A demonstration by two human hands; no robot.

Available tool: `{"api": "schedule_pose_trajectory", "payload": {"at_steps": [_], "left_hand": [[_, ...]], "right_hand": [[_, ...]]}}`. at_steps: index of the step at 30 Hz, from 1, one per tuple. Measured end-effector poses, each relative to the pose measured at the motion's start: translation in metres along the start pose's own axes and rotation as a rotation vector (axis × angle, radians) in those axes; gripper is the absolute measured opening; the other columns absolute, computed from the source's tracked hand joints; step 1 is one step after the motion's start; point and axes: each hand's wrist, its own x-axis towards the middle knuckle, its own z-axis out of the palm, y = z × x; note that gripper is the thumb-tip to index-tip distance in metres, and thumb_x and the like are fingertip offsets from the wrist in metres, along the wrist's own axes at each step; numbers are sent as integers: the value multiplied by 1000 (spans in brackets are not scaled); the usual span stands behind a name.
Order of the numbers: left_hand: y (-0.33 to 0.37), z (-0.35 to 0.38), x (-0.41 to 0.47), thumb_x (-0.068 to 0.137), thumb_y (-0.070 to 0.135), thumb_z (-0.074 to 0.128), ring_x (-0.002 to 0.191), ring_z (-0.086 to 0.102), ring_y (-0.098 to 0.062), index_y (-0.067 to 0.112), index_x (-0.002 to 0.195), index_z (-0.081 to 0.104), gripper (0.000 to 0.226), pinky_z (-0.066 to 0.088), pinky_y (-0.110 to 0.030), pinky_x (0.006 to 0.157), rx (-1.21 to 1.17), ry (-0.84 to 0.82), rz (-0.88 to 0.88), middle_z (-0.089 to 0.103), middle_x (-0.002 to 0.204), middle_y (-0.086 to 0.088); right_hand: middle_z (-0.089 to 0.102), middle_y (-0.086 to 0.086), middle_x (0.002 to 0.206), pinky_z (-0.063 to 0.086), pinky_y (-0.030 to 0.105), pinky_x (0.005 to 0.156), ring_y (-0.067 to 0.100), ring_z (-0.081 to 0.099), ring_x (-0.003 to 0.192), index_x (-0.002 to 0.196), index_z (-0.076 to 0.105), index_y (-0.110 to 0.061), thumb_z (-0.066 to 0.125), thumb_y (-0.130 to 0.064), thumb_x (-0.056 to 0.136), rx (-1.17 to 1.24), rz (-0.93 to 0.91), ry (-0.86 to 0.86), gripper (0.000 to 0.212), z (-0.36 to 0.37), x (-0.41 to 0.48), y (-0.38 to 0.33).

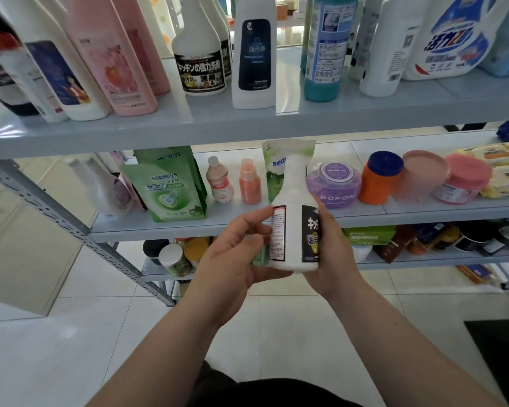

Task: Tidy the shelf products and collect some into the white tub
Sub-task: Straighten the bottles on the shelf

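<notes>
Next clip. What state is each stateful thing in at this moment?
White spray bottle: upright, off the shelf, held in both grips.
Left grip: curled against the bottle's left side.
Right grip: wrapped round its right side.
Green seaways pouch: standing on the middle shelf.
Orange jar: blue lid on.
Pink tub: closed.

Holds a white bottle (293,201) upright in both hands, in front of the middle shelf (423,214). Wraps the right hand (332,248) round its right side, thumb on the black label. Curls the left hand (232,259) against its left edge and base. Behind it, on that shelf: a green pouch (171,186), a small orange bottle (250,183), a purple tub (335,183), an orange jar (379,179). On the upper shelf (247,124), a matching white bottle (199,63) beside pink bottles (121,63).
</notes>
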Motion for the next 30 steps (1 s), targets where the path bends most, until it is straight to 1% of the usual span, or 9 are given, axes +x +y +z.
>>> {"api": "schedule_pose_trajectory", "payload": {"at_steps": [6,8,11,16,20,22,25,29,30], "left_hand": [[21,-24,5,99,4,56,95,73,-24,25,125,64,35,62,-43,74,169,55,110,61,104,-6],[32,-35,10,92,14,67,97,74,-21,29,127,59,39,62,-36,72,245,105,179,66,107,1],[49,-50,19,76,30,76,98,74,-14,39,123,54,53,61,-30,72,308,179,262,69,112,13],[81,-80,45,77,25,81,103,73,-18,35,127,47,61,62,-41,84,353,188,373,70,120,-3],[117,-103,69,73,31,86,105,69,-9,51,128,45,71,60,-44,90,535,233,486,69,118,9],[133,-113,82,71,40,86,108,68,-10,56,136,38,83,59,-46,89,602,266,528,67,121,11],[152,-121,104,78,33,84,111,65,-4,68,130,32,81,60,-35,86,668,300,597,64,124,18],[165,-127,134,79,28,83,105,54,17,54,129,37,73,51,-19,87,733,357,657,52,118,44],[167,-127,142,78,28,84,106,52,16,50,132,37,74,48,-19,89,764,385,678,50,120,42]], "right_hand": [[70,8,129,61,55,86,30,72,110,143,52,-32,45,-46,102,-172,-155,-149,44,31,13,-2],[65,4,136,57,58,92,29,69,117,145,49,-38,55,-44,96,-259,-227,-186,50,46,16,-5],[68,1,126,57,56,95,25,69,114,134,55,-51,68,-45,85,-438,-348,-230,51,74,24,-15],[68,-17,116,55,53,100,13,68,112,130,51,-61,69,-50,90,-652,-480,-331,45,126,46,-30],[65,-16,124,54,41,101,7,64,116,131,48,-62,63,-39,98,-740,-545,-399,44,166,67,-42],[63,-10,131,52,33,102,6,63,118,135,47,-58,61,-31,102,-768,-554,-394,45,183,80,-47],[64,-15,131,50,41,107,6,62,119,131,44,-66,60,-33,103,-867,-571,-340,46,208,101,-55],[64,-16,130,49,43,108,6,62,119,131,47,-59,64,-26,99,-1026,-638,-246,50,234,129,-69],[64,-16,129,49,42,108,5,62,119,130,49,-57,65,-20,97,-1056,-655,-229,52,240,135,-72]]}}
